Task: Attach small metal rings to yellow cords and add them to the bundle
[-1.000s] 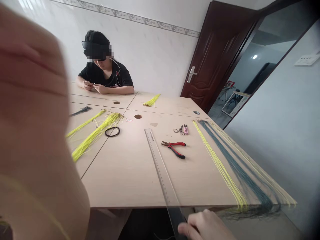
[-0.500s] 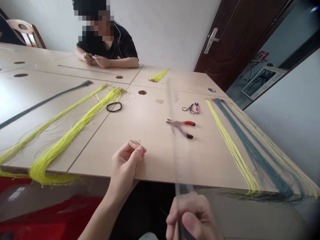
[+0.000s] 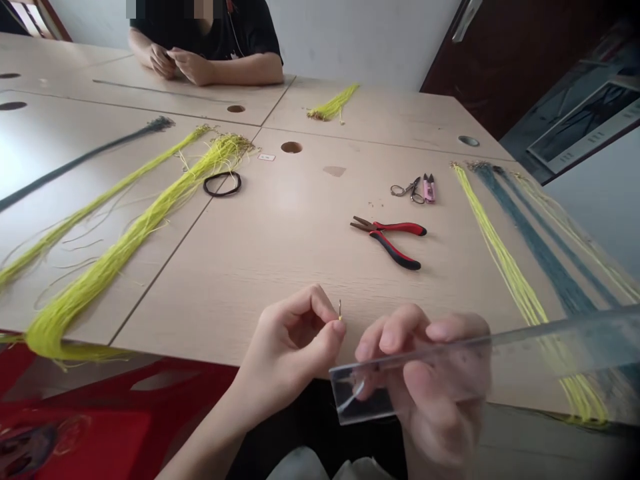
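Observation:
My left hand [image 3: 293,347] is closed in a pinch over the table's front edge. Thumb and forefinger grip a small metal clasp [image 3: 340,308] that sticks up, with a bit of yellow at its base. Just to the right, my right hand [image 3: 440,393] is closed around a clear plastic ruler [image 3: 530,337]. One end of the ruler lies near my left thumb, while the rest runs off to the right over the cords. Beyond my hands, red-and-black pliers [image 3: 397,243] lie with their handles spread.
Small scissors [image 3: 410,191] and pink thread snips [image 3: 429,189] lie behind the pliers. Yellow cords [image 3: 135,247] and a black loop [image 3: 205,185] are on the left; yellow cords [image 3: 500,250] and blue-grey cords [image 3: 540,240] are on the right. Across the table sits a person [image 3: 200,53] in black.
My right hand has risen, and the ruler has swung from upright to nearly level, pointing right. My left hand has shifted right with the clasp. The view has tilted down.

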A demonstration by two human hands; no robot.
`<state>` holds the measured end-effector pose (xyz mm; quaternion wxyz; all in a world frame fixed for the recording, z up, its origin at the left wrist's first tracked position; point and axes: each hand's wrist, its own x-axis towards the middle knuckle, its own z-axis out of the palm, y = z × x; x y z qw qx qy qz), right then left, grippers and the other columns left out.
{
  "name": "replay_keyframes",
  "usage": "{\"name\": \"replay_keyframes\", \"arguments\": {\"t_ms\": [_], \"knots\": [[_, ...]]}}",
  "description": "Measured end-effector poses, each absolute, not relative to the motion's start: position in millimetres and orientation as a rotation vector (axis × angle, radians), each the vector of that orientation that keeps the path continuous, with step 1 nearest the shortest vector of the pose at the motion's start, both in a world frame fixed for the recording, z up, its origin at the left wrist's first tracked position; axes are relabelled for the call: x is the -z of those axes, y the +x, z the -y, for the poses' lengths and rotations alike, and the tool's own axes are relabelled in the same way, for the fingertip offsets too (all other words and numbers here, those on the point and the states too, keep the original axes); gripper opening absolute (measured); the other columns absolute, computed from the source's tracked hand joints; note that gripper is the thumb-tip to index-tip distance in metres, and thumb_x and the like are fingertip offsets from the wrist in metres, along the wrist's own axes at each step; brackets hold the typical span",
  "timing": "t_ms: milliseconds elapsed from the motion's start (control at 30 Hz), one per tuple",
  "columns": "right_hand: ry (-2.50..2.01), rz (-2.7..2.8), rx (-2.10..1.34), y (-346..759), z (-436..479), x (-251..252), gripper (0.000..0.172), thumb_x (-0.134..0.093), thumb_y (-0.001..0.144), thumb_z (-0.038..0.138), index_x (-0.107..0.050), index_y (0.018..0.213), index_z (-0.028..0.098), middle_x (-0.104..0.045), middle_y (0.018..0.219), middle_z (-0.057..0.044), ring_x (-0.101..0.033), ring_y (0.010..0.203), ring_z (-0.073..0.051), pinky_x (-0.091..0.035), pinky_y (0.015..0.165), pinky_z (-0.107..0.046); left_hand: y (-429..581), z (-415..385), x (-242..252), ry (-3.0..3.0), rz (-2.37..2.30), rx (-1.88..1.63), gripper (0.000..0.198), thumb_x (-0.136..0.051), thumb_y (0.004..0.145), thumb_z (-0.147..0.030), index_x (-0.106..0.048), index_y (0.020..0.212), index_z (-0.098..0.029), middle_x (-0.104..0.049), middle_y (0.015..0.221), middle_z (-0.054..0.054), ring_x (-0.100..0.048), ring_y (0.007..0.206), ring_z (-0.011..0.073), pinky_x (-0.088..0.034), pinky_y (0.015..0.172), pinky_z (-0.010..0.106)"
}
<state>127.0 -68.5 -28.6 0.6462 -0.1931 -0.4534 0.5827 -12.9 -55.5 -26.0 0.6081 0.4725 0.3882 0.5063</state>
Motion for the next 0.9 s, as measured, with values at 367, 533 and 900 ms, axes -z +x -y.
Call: {"name": "replay_keyframes", "arguments": {"t_ms": [367, 533, 900], "knots": [[-0.685, 0.914, -1.326, 130.9, 66.7, 29.4, 0.012, -0.047, 0.091, 0.017, -0.052, 0.097, 0.025, -0.054, 0.06, 0.005, -0.068, 0.088, -0.024, -0.043, 0.095, -0.055, -12.3, 58.7, 25.0, 1.049, -0.81, -1.179, 0.02, -0.057, 0.086, -0.015, -0.047, 0.069, -0.015, -0.05, 0.069, -0.003, -0.044, 0.064, 0.0062, -0.042, 0.064, 0.019], [-0.699, 0.861, -1.404, 134.3, 67.3, 26.9, 0.01, -0.048, 0.09, 0.018, -0.052, 0.096, 0.025, -0.054, 0.06, 0.005, -0.068, 0.072, -0.017, -0.053, 0.085, -0.044, -13.0, 61.0, 27.6, 1.111, -0.72, -1.112, 0.013, -0.056, 0.086, -0.009, -0.051, 0.076, -0.015, -0.056, 0.08, 0.001, -0.055, 0.077, 0.0108, -0.046, 0.068, 0.023], [-0.774, 0.845, -1.326, 130.0, 66.5, 25.2, 0.005, -0.051, 0.088, 0.022, -0.053, 0.091, 0.025, -0.052, 0.056, 0.005, -0.058, 0.053, -0.012, -0.056, 0.068, -0.033, -19.2, 64.8, 28.5, 1.192, -0.817, -1.054, 0.009, -0.054, 0.088, -0.017, -0.053, 0.08, -0.018, -0.055, 0.078, 0.0, -0.052, 0.072, 0.0104, -0.043, 0.062, 0.023]]}}
